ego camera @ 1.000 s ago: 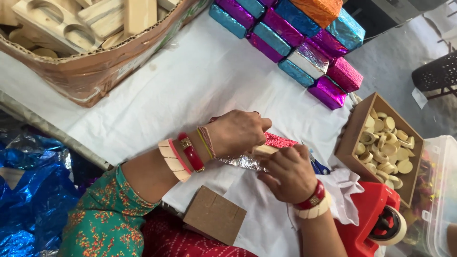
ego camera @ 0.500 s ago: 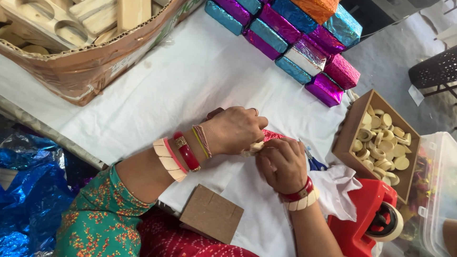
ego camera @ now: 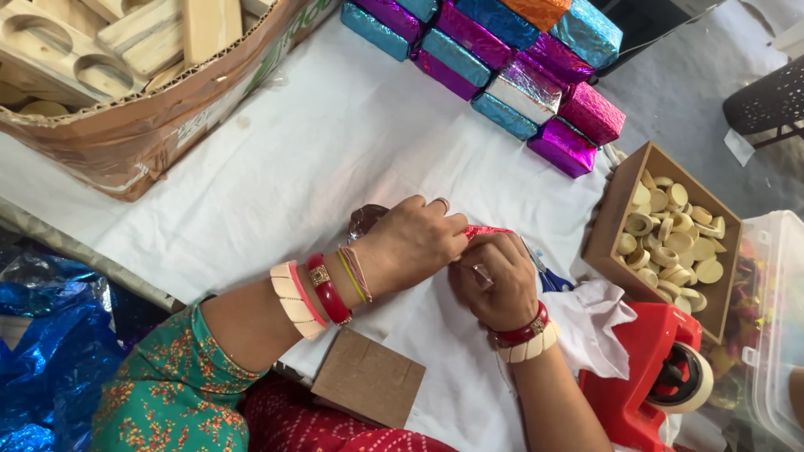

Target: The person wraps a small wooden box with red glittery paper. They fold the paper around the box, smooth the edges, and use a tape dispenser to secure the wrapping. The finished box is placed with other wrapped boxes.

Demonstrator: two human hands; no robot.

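Note:
My left hand (ego camera: 414,243) and my right hand (ego camera: 492,280) meet over a block being wrapped in shiny red foil (ego camera: 484,231), on a white cloth (ego camera: 293,159). Both hands press and fold the foil; most of the block is hidden under my fingers. A bit of foil (ego camera: 365,219) pokes out behind my left hand. Bangles sit on both wrists.
A stack of foil-wrapped blocks (ego camera: 511,67) in pink, blue and silver lies at the far side. A cardboard box of wooden pieces (ego camera: 126,75) is far left. A small box of round wooden discs (ego camera: 670,234), a red tape dispenser (ego camera: 662,377) and a brown cardboard square (ego camera: 368,377) lie close by.
My hands have closed in tighter over the foil-wrapped block, and the silver underside of the foil seen earlier is now covered.

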